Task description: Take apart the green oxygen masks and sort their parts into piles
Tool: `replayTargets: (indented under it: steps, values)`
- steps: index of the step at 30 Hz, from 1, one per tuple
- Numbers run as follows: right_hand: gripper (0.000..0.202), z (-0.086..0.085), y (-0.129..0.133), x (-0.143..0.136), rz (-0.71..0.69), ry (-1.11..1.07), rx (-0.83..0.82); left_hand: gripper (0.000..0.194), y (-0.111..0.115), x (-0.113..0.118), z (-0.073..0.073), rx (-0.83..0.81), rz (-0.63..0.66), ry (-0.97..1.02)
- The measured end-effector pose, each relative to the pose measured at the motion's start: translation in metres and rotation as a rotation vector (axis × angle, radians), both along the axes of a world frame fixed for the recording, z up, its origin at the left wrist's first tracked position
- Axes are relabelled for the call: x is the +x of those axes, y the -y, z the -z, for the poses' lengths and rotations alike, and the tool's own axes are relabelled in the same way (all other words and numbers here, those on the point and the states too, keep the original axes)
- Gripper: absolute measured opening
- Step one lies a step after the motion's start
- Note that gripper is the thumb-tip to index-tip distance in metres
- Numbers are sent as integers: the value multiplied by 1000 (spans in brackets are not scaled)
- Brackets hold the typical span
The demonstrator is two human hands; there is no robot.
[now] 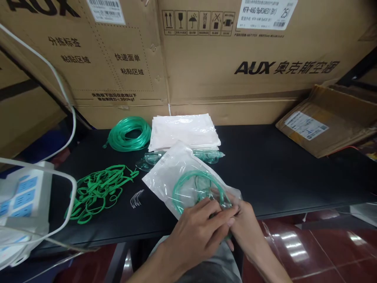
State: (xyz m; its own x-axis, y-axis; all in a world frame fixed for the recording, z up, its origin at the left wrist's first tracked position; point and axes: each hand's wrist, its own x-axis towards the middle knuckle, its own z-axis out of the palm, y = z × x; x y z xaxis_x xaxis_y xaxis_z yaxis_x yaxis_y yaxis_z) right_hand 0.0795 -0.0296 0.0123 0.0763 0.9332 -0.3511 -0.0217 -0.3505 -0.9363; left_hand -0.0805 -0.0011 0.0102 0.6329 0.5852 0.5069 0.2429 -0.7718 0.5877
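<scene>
Near the table's front edge, a clear and white plastic bag [173, 173] lies tilted, with a coil of green tubing [176, 190] and part of a green-tinted mask [203, 184] showing through it. My left hand [197, 226] crosses over the bag's near end, its fingers closed at the edge beside my right hand. Gripping the same end from the right is my right hand [246, 218], partly hidden by the left one and by the plastic. Behind the bag lie clear green-tinted masks [210, 156] and a stack of white packages [184, 131].
Left of the bag are a green tubing coil [129, 133], tangled green elastic straps [103, 188] and several thin metal strips [136, 199]. A power strip [26, 196] with white cables stands far left. Large cardboard boxes [206, 74] wall the back; a smaller carton [332, 118] sits right.
</scene>
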Motion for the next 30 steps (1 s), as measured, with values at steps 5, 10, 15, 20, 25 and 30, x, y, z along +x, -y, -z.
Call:
replayTargets:
  steps: [5, 10, 15, 20, 25, 30]
  values:
    - [53, -2, 7, 4, 78, -99, 5, 38, 6, 1, -13, 10, -73, -172]
    - [58, 1, 40, 21, 143, -158, -112, 56, 18, -6, -20, 21, -109, -299]
    - [56, 5, 54, 23, -108, -147, -63, 48, 29, -16, -15, 171, -125, -292]
    - [49, 25, 51, 2, -57, -96, 62, 40, 34, -7, -16, 166, -97, -169]
    - [59, 31, 36, -7, 14, -53, 98, 23, 52, 12, -13, 84, -56, -133]
    - [68, 8, 28, 15, 20, 172, 160, 11, 67, 39, -14, -86, -93, -160]
